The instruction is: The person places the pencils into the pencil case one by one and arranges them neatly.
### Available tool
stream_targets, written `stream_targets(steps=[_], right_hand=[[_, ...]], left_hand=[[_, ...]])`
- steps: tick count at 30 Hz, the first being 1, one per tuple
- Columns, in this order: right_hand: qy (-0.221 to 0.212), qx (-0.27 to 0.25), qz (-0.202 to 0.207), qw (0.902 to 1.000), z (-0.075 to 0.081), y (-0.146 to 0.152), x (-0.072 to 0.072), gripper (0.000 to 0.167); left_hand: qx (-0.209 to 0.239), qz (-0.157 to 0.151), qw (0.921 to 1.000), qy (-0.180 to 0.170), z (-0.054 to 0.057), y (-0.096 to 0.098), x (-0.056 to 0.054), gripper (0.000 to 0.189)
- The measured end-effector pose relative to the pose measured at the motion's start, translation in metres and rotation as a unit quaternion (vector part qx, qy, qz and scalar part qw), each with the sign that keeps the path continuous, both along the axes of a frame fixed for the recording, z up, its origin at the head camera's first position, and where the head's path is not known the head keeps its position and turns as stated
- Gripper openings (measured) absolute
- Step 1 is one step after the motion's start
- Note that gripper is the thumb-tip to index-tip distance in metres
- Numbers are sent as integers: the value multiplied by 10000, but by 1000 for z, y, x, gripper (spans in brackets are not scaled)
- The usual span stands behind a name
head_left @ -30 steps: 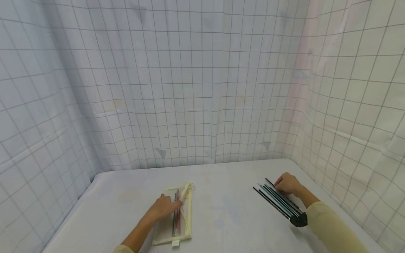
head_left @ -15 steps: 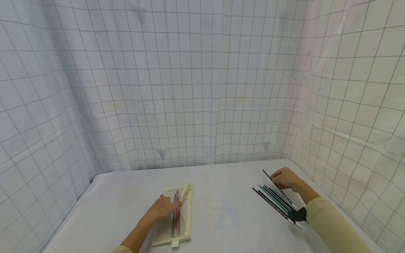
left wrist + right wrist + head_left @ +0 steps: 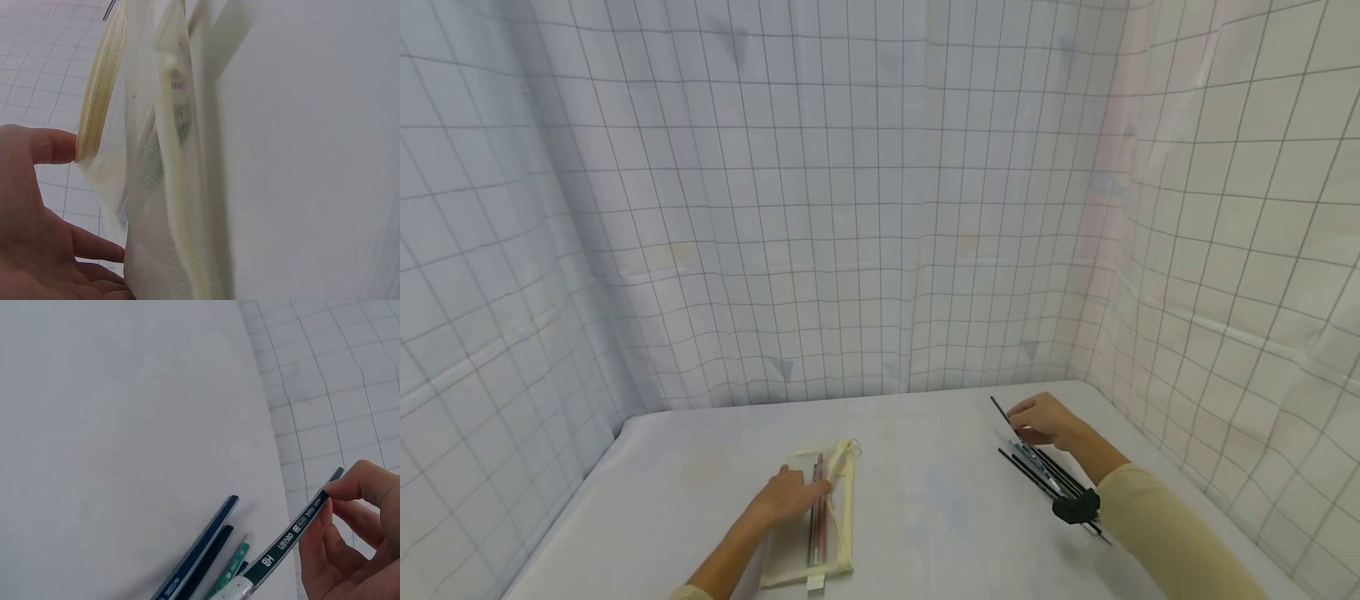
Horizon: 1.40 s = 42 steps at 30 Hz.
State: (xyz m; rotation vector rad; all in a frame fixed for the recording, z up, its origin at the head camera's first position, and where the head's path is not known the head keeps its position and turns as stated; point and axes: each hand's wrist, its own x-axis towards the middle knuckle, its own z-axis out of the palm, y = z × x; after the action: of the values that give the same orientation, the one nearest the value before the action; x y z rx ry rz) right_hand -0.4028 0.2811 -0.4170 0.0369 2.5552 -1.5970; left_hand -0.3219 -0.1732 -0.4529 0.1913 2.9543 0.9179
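While aloft, pencil (image 3: 289, 540) near table edge (image 3: 275, 456)

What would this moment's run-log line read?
left hand: touching zippered pouch | right hand: pinching HB pencil | other pencils: on table

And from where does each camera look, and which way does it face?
Head: worn on the head, facing forward and down at the table and gridded cloth; left hand, right hand and sleeves show.
Left wrist: on that wrist, facing the pouch; part of the left hand shows.
Right wrist: on that wrist, facing the held pencil and other pencils; part of the right hand shows.
Head and right wrist share the held pencil.
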Motion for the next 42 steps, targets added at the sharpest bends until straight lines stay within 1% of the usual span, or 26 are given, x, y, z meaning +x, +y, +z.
stream_targets(steps=[5,7,12,14,20,30,33,42], right_hand=[[-100,-165,115,9997,2,-22,-3,36],[-88,-148,218,9996,2,-31,-4,37],[-123,-250,229,9993,0,-51,-5,36],[-145,-349,171,9991,-1,-59,-5,33],[-193,-540,239,9981,-3,-80,-2,29],[-292,-808,210,9961,-8,-106,2,23],[-299,-822,265,9958,-10,-116,4,23],[-409,-832,475,9946,-25,-147,7,19]], left_hand=[[20,40,10000,-33,0,1,0,73],[-11,53,10000,-44,1,2,0,73],[0,48,10000,-62,3,2,1,75],[49,10,10000,-35,3,2,2,74],[238,-112,9997,22,2,1,3,69],[112,-77,9999,36,1,-1,0,73],[123,-83,9999,81,1,-1,-1,72],[178,-75,9998,-12,3,-1,2,71]])
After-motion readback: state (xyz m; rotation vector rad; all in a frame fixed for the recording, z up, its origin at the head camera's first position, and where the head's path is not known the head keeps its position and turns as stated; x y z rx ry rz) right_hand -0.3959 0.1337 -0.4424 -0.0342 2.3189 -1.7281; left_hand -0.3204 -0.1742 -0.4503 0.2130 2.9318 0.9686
